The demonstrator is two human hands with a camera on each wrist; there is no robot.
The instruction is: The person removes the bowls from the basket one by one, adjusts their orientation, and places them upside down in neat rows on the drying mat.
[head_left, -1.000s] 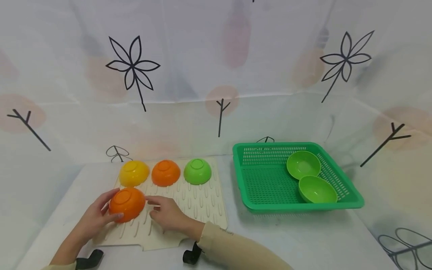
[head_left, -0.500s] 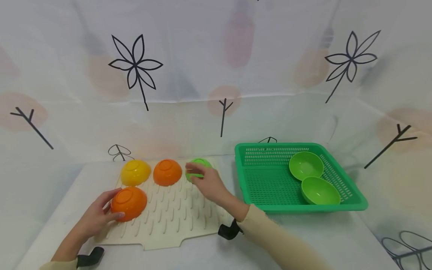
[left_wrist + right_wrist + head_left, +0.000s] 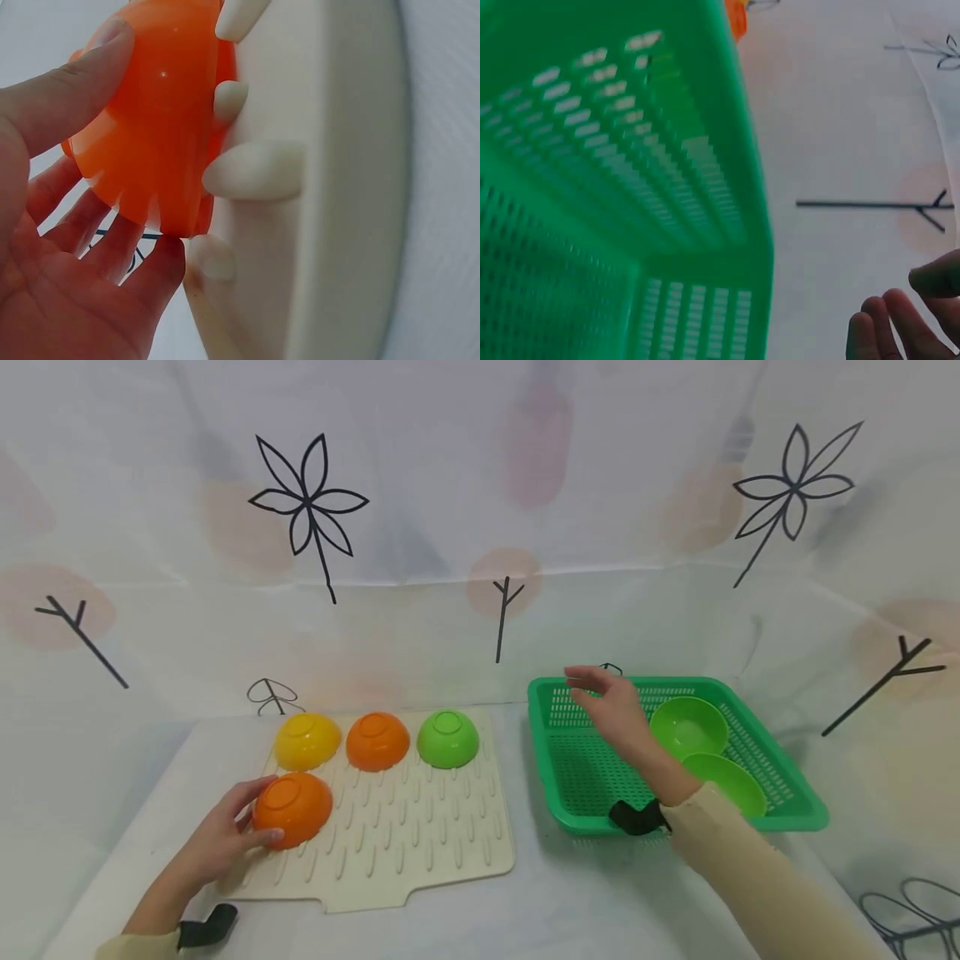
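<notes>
My left hand (image 3: pixel 219 842) grips an upside-down orange bowl (image 3: pixel 294 810) on the front left of the cream drying rack (image 3: pixel 420 852). In the left wrist view its thumb (image 3: pixel 82 90) lies on one side of the bowl and the fingers wrap the other, beside the rack's pegs (image 3: pixel 255 171). My right hand (image 3: pixel 617 706) hovers over the left part of the green basket (image 3: pixel 551 777), holding nothing. Two light-green bowls lie in the basket: a rear one (image 3: pixel 690 728) and a front one (image 3: pixel 731 783) partly hidden by the right forearm.
Along the rack's back row, upside down, stand a yellow bowl (image 3: pixel 307 742), a second orange bowl (image 3: pixel 377 742) and a green bowl (image 3: pixel 447 739). A printed white cloth (image 3: pixel 420 635) hangs behind the white table (image 3: pixel 525 910).
My right hand has moved from beside the front orange bowl, past the green bowl, rightward to above the basket. My left hand has stayed on the orange bowl.
</notes>
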